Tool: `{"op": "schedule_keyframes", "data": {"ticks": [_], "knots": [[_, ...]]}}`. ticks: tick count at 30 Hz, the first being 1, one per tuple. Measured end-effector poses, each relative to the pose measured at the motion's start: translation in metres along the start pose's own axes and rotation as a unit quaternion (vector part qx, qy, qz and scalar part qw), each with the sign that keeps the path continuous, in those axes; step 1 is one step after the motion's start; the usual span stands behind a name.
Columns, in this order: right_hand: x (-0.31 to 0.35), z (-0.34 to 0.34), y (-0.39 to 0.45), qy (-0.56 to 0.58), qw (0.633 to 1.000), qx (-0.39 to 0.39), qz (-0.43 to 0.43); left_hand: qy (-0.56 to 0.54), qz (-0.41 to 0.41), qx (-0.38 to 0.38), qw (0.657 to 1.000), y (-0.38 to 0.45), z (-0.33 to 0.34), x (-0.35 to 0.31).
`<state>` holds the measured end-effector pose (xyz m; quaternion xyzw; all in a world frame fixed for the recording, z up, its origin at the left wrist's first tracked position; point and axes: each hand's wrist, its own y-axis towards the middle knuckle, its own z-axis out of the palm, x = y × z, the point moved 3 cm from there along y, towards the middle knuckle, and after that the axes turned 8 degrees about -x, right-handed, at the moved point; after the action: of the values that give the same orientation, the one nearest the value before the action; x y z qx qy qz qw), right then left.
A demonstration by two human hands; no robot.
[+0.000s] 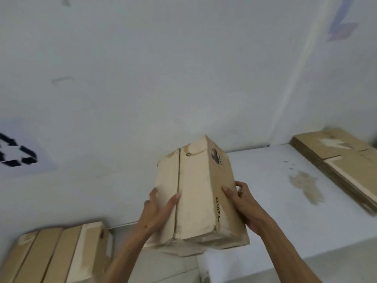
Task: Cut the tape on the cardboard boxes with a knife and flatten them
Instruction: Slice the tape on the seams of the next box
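Both hands hold a closed box in the air over the white worktop's edge: left hand flat on its taped face, right hand gripping its side. Contents hidden. Flattened cardboard lies far right; more boxes lower left.

We see a tan cardboard box with paler, scuffed patches and black printed lettering and a dark logo on its browner side. Its tape seam shows as a dark line. The table is white with a brownish stain. The flattened cardboard at its far right corner is brown with pale torn patches. The wall is off-white, bearing a black recycling-arrows sign.
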<state>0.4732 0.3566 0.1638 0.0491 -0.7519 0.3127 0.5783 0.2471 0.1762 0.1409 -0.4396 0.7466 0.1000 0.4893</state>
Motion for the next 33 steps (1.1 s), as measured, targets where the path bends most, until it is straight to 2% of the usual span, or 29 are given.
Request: {"op": "schedule_keyframes", "data": {"ticks": [7, 9, 11, 13, 16, 18, 21, 24, 29, 33], "knots": [[0.017, -0.141, 0.037, 0.038, 0.999, -0.012, -0.010, 0.016, -0.012, 0.078, 0.997, 0.013, 0.141, -0.072], [0.026, -0.175, 0.056, 0.024, 0.999, -0.020, -0.020, -0.006, -0.025, 0.110, 0.994, 0.023, 0.180, -0.093], [0.037, -0.210, 0.079, 0.005, 0.999, -0.028, -0.031, -0.075, -0.041, 0.154, 0.984, 0.039, 0.222, -0.114], [0.052, -0.246, 0.106, -0.025, 0.998, -0.036, -0.042, -0.174, -0.089, 0.192, 0.962, 0.057, 0.264, -0.135], [0.074, -0.297, 0.150, -0.085, 0.994, -0.043, -0.060, -0.269, -0.184, 0.269, 0.906, 0.083, 0.329, -0.166], [0.083, -0.322, 0.178, -0.119, 0.990, -0.031, -0.069, -0.337, -0.202, 0.290, 0.873, 0.088, 0.367, -0.199], [0.087, -0.341, 0.220, -0.247, 0.962, -0.037, -0.114, -0.434, -0.210, 0.275, 0.832, 0.091, 0.413, -0.237], [0.085, -0.346, 0.253, -0.371, 0.918, -0.036, -0.135, -0.468, -0.208, 0.244, 0.824, 0.110, 0.441, -0.245], [0.085, -0.347, 0.279, -0.405, 0.893, 0.039, -0.192, -0.426, -0.230, 0.180, 0.856, 0.130, 0.467, -0.229], [0.068, -0.336, 0.300, -0.459, 0.844, 0.110, -0.256, -0.349, -0.301, 0.146, 0.875, 0.130, 0.480, -0.202]]}}
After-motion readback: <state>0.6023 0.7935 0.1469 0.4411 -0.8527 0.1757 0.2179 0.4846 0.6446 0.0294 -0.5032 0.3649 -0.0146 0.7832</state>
